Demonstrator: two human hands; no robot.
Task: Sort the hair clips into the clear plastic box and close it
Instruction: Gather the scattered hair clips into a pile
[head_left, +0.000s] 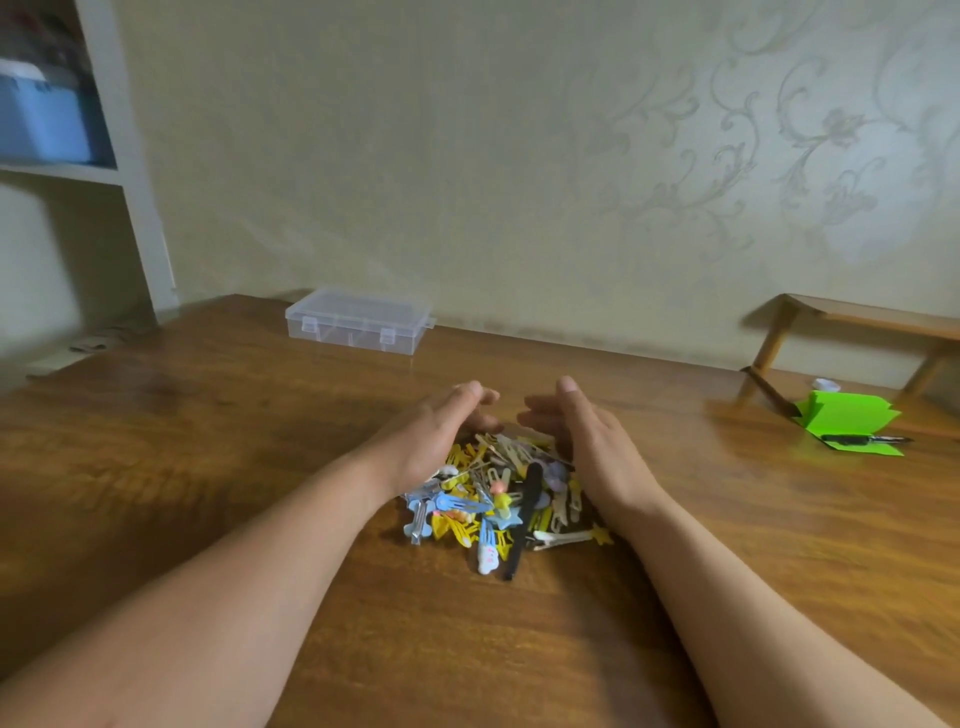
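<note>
Head view: both hands are set on edge on the brown wooden table (208, 467), palms facing each other across a mixed heap of small hair clips (498, 499) in yellow, blue, cream and white.

1. Hand state. The left hand (441, 431) and the right hand (592, 441) are both wide, with fingers nearly straight and only lightly cupped. Neither grips a clip. The fingertips lean toward each other beyond the heap and stay apart. The palms appear to touch the outermost clips, though contact cannot be confirmed.

2. Location of task items. The heap lies between the two palms and extends back toward the wrists. A long black clip (524, 519) lies on the heap, just inside the right wrist. The clear rectangular plastic box (358, 322) stands well beyond the left fingertips, to their left, with its lid down (both front latches appear seated).

3. Step in hand. Judged from this posture, the clips are being gathered into one heap; sorting has not begun and no clip is in the box.

4. Next move. The box must be brought near the heap, its two latches released and the lid raised. One hand should steady the base during this.

5. Other items. A bright green folded paper (852, 415) with a dark pen (862, 440) lies well to the right of the right hand.
</note>
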